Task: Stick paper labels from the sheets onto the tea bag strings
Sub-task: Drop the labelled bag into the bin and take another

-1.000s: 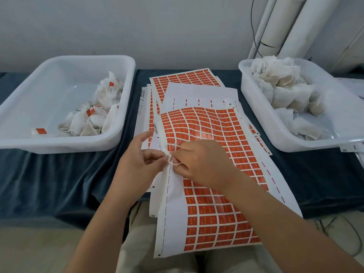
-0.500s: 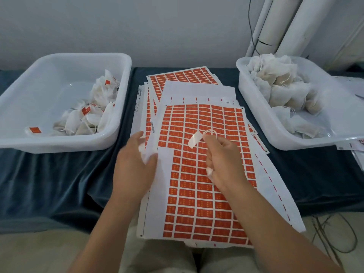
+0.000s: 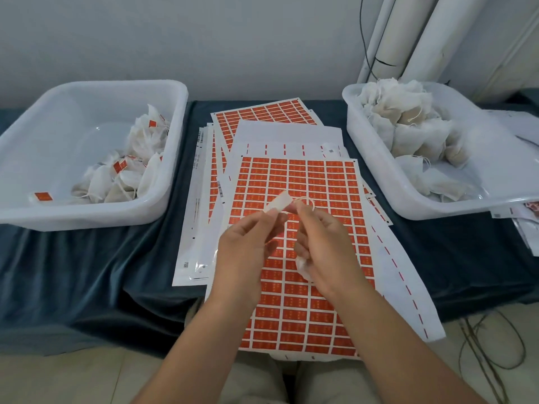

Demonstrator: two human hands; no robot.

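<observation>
Dark blue cloth [image 3: 73,272], rumpled, hangs over the front edge. White pipes [image 3: 408,33] stand back right, black cable [image 3: 362,39] beside them. Cords [image 3: 481,360] loop on the floor [image 3: 58,380].

Peeled label [image 3: 277,202]: small strip, pale back facing up, tilted, raised above the top sheet, pinched between fingertips of the left hand [image 3: 245,252] and right hand [image 3: 326,252].
String [image 3: 305,201]: thin white loop at the label's right end.
Tea bag [image 3: 302,265]: white pouch tucked in the right hand's curled lower fingers.
Top sheet [image 3: 300,182]: flat grid of orange labels on a fanned stack.
Labelled tea bags [image 3: 125,176]: heaped, orange tags showing, left tub [image 3: 87,220].
Unlabelled tea bags [image 3: 408,123]: heaped, right tub [image 3: 376,158].
</observation>
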